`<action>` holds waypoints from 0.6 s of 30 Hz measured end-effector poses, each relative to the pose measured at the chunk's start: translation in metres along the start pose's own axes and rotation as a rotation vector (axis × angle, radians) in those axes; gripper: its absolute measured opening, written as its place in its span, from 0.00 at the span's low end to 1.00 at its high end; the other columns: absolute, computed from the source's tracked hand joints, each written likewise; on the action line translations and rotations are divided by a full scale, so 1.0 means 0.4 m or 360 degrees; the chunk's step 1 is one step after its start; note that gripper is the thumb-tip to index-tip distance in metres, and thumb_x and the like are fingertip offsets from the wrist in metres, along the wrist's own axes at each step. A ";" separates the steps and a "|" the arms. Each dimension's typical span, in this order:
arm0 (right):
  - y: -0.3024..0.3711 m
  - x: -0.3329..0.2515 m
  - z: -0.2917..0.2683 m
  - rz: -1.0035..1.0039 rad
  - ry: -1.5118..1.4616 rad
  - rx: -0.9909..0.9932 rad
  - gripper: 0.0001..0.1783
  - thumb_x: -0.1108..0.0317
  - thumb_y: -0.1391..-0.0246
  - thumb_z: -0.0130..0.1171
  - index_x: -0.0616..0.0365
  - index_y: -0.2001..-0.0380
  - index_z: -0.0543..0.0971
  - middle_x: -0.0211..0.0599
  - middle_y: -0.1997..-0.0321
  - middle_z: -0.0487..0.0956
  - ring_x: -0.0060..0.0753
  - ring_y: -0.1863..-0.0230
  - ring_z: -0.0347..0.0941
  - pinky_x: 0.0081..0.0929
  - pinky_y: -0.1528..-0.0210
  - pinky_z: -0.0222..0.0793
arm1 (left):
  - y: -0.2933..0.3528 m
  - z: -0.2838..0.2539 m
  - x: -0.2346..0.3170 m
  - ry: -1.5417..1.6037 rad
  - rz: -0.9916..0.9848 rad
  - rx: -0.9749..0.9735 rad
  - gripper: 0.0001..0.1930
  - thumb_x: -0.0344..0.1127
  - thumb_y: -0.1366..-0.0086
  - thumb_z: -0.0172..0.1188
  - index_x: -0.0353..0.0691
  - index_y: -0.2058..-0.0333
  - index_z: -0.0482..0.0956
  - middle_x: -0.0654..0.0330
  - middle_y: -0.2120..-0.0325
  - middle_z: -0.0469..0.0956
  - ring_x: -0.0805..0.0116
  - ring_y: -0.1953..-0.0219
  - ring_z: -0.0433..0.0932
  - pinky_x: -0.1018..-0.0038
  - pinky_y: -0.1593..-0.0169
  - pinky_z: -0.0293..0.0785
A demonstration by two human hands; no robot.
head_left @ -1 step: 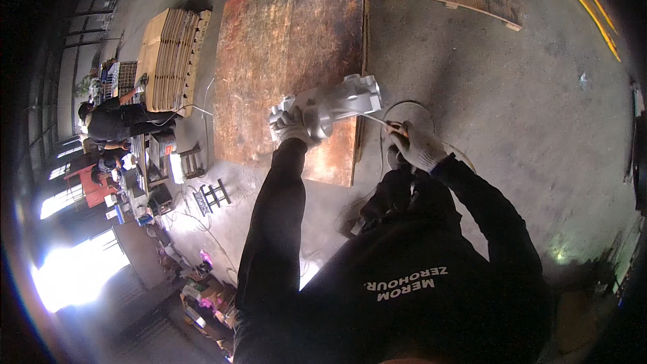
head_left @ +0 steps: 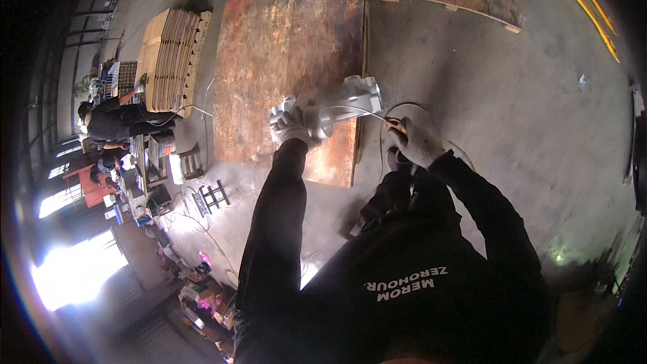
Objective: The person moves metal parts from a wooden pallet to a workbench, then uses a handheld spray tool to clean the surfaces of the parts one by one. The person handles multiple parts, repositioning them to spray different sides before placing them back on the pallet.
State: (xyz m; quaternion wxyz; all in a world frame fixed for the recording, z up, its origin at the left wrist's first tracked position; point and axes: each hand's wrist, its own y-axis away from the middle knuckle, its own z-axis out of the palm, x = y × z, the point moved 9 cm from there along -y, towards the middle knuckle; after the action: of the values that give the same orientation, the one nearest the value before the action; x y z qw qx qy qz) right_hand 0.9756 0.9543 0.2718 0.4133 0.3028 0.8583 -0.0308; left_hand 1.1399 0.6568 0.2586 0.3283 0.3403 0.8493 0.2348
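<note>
Two lines of white lettering (head_left: 408, 284) cross the black jacket (head_left: 418, 317) at lower centre. One silver casting (head_left: 337, 99) lies on a brown wooden board (head_left: 283, 40) at the frame's centre. Two gloved hands show: the left hand (head_left: 295, 128) rests on the casting, whether clamped I cannot tell; the right hand (head_left: 416, 145), right of centre, is closed around one thin-tubed tool (head_left: 392, 122).

I have a big brown wooden board (head_left: 290, 40) in front of me, all worn and patchy. One silver metal part (head_left: 350, 99) lies on its near half. From here, the part's right end shows past the board's right edge.
</note>
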 end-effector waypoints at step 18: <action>0.009 0.050 -0.071 0.0125 -0.0438 -0.0158 0.20 0.53 0.36 0.52 0.57 0.51 0.75 0.40 0.66 0.81 0.31 0.65 0.76 0.31 0.61 0.71 | 0.107 -0.135 0.051 0.0210 0.0334 0.0256 0.52 0.63 0.48 0.54 0.43 0.31 0.44 0.47 0.29 0.40 0.37 0.29 0.35 0.40 0.31 0.26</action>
State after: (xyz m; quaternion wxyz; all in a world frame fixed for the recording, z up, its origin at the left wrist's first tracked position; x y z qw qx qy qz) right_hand 0.9485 0.9759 0.2766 0.5423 0.3082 0.7815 -0.0132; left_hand 1.1080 0.6907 0.3135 0.2172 0.4362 0.8448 0.2209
